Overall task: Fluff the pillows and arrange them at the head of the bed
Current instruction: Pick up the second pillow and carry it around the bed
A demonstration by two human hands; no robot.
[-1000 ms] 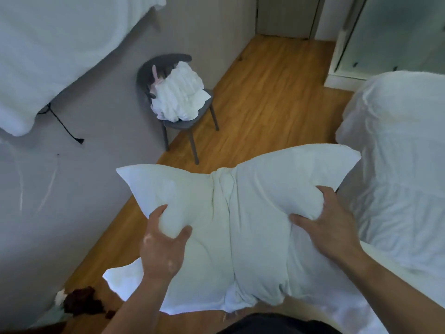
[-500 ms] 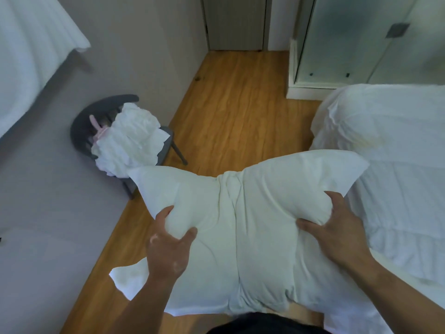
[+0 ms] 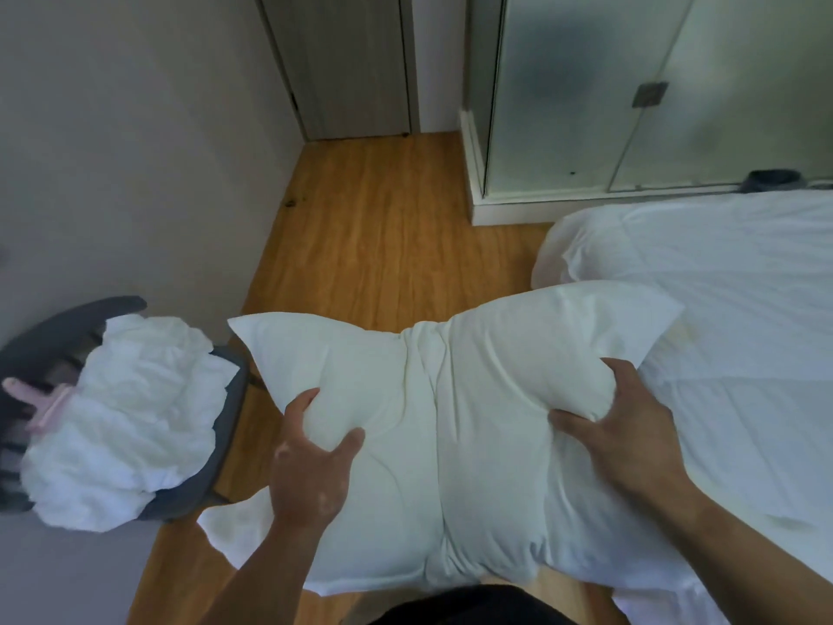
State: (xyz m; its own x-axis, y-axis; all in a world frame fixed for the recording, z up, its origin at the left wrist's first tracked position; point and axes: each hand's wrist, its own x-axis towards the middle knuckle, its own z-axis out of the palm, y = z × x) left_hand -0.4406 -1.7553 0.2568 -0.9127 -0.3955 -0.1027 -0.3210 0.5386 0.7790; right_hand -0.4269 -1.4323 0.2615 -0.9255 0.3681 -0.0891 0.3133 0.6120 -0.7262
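A white pillow (image 3: 450,426) is held in front of me above the wooden floor, pinched in the middle so its two halves bulge. My left hand (image 3: 311,466) grips its left half with thumb and fingers dug into the fabric. My right hand (image 3: 631,439) squeezes the right half near the bed's edge. The bed (image 3: 730,309) with a white cover lies to the right; its head end is out of view.
A dark grey chair (image 3: 58,345) stands at the left against the wall, piled with crumpled white linen (image 3: 130,417) and a pink item. Wooden floor (image 3: 383,236) runs ahead to a closed door (image 3: 342,65). Frosted glass panels (image 3: 631,83) stand behind the bed.
The view has swung to the right: the chair has slid to the left edge and more of the bed shows. Both hands keep their grip on the pillow, squeezing it inward.
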